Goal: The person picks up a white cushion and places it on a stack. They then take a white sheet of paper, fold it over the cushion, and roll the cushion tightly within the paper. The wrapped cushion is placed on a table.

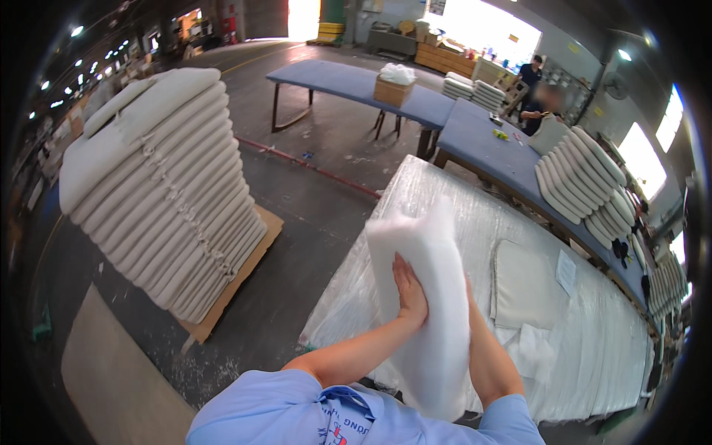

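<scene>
Standing nearby, I see from the head view a thick white fibre pad (439, 322) held tilted on edge between two hands, above the near part of the plastic-wrapped surface (343, 300). The left hand (410, 293) lies flat on one side of it, fingers extended; the right hand (470, 295) is at the opposite side, mostly hidden, so I can't tell how its fingers are set. I'd judge the pad light, springy and very soft, not slippery, though its wispy top corner could pull apart. Broad palms around the middle should suit it better than pinching that corner, where fibres might tear away.
</scene>
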`<action>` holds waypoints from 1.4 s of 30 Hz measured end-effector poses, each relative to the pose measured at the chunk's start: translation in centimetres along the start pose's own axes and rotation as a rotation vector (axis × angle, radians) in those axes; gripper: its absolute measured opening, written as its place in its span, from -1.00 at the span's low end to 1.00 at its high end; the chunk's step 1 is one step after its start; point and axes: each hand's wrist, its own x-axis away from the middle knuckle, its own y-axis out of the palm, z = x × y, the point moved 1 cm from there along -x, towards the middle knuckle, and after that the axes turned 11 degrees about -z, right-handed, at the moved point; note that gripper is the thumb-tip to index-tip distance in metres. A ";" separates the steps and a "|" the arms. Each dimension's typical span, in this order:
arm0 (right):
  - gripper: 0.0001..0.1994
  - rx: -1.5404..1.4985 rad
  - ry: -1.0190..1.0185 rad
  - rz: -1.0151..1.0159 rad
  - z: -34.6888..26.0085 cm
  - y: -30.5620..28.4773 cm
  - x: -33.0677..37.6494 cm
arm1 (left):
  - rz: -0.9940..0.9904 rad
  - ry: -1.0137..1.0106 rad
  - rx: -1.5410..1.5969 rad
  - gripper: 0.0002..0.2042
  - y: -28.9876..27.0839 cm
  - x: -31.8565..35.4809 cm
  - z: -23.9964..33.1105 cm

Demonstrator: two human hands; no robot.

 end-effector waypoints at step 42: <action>-0.53 0.901 -0.018 0.233 -9.3 5.1 -1.4 | -1.030 -0.038 -0.285 -0.38 -4.1 -18.1 8.4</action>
